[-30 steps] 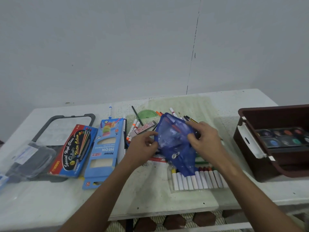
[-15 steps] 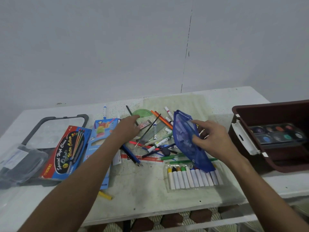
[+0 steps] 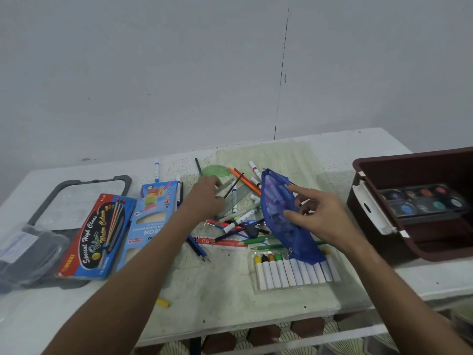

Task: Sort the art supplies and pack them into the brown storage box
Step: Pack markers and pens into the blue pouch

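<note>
A blue mesh pouch [image 3: 279,219] stands upright over the pile of loose pens and pencils [image 3: 240,221]. My right hand [image 3: 320,216] grips its right side, thumb on the front and index finger raised. My left hand [image 3: 204,198] reaches into the pile beside a green protractor [image 3: 217,170], its fingertips pinching a clear ruler [image 3: 226,185]. The brown storage box [image 3: 363,170] sits open at the right edge with a watercolour palette [image 3: 422,201] inside.
A clear pack of markers [image 3: 294,272] lies below the pouch. Left of the pile lie a blue neon pencil box [image 3: 153,221], a red water colour box [image 3: 94,234], a grey-framed lid [image 3: 76,190] and a plastic bag [image 3: 25,252]. A yellow crayon [image 3: 162,302] lies near the table's front edge.
My left hand let go of the pouch and moved left and back into the pile. My right hand now holds the pouch alone, turned upright.
</note>
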`<state>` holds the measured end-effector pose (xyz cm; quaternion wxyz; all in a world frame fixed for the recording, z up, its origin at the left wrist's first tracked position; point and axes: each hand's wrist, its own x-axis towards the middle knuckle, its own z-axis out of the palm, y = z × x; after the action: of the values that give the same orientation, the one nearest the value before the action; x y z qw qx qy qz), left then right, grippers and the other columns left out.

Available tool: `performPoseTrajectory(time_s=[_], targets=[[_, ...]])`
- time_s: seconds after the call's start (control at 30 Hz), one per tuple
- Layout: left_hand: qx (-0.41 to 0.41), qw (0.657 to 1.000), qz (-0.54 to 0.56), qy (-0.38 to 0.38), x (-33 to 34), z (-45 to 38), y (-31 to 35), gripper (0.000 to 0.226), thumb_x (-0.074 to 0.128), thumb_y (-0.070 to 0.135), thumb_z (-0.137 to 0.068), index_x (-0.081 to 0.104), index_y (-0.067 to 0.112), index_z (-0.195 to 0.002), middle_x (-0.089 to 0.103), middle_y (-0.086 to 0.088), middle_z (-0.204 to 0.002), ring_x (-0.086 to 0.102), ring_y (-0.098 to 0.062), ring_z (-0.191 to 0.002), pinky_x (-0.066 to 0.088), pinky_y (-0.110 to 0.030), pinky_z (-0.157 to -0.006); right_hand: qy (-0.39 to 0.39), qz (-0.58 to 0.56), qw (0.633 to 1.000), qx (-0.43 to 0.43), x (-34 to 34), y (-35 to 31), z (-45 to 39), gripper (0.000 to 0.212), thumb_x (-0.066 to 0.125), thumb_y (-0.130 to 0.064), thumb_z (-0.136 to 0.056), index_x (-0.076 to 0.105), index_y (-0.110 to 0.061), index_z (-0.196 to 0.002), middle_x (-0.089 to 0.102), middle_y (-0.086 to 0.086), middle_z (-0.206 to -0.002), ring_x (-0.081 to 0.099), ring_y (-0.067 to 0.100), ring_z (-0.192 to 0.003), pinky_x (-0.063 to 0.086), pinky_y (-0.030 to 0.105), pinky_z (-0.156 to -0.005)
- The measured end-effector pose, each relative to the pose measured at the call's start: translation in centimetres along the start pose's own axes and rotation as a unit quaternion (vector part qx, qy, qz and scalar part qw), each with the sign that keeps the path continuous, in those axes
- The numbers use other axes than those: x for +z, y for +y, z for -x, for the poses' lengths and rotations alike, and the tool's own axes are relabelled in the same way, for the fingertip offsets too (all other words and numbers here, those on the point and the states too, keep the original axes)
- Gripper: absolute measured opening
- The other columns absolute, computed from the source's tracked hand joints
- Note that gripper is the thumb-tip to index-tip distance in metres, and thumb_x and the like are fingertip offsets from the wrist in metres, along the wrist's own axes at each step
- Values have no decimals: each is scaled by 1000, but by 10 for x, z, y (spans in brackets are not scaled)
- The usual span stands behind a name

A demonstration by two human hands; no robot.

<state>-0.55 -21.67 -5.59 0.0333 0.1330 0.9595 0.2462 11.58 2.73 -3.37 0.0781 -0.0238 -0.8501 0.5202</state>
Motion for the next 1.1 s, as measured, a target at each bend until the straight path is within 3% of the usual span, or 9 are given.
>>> performPoseTrajectory(time_s=[0.1,0.2,0.27,0.5,0.6,0.8,0.97,1.1], targets=[[22,999,9,-30,14,4,8,27,68,26,-80,57,12,-100,55,-3,-89,51,-15,-73,36,-24,-59,-2,-15,1000,0,2,0,-1,51,79,-11,-75,63,-19,-123,61,2,-83,55,10,-58,49,18,-57],[0,1000,-11,-25,20,2,10,31,71,33,-78,50,13,-68,45,-2,-66,41,-11,-54,27,-25,-48,-6,-25,1000,4,4,0,0,50,79,-11,-75,63,-21,-121,61,1,-82,53,5,-55,48,16,-57],[-10,999,-11,-28,20,1,11,35,72,32,-77,47,14,-61,41,-1,-58,39,-11,-49,26,-25,-46,-10,-24,1000,3,6,1,0,50,79,-11,-75,62,-21,-121,61,3,-84,54,5,-56,48,15,-57],[-54,998,-8,-29,18,1,9,33,73,34,-77,49,14,-66,49,-2,-62,50,-16,-55,38,-25,-48,-9,-33,999,-1,11,4,1,52,80,-11,-74,62,-17,-123,61,1,-84,55,10,-58,51,20,-59],[-65,997,2,-29,20,5,6,26,72,30,-75,52,13,-71,53,-2,-68,51,-16,-60,37,-24,-49,-11,-31,999,-3,10,5,2,52,80,-12,-74,63,-19,-122,61,0,-84,56,10,-59,52,22,-60],[-43,999,13,-10,20,13,1,22,68,26,-78,58,12,-93,59,-4,-86,56,-17,-72,40,-25,-58,-13,-24,1000,-4,11,2,5,51,79,-10,-75,62,-19,-123,62,2,-87,57,8,-60,52,19,-59],[-54,998,-1,-20,21,18,3,27,65,26,-79,53,6,-64,45,-5,-70,39,-13,-51,32,-22,-46,-16,-20,1000,-2,12,0,7,52,78,-9,-75,62,-20,-123,63,6,-89,58,12,-61,52,22,-60],[-50,999,11,16,20,25,5,18,64,24,-75,56,8,-75,49,-3,-71,49,-19,-62,37,-24,-50,-17,-22,1000,2,11,0,7,51,78,-9,-76,61,-21,-122,62,4,-88,58,13,-62,52,22,-60]])
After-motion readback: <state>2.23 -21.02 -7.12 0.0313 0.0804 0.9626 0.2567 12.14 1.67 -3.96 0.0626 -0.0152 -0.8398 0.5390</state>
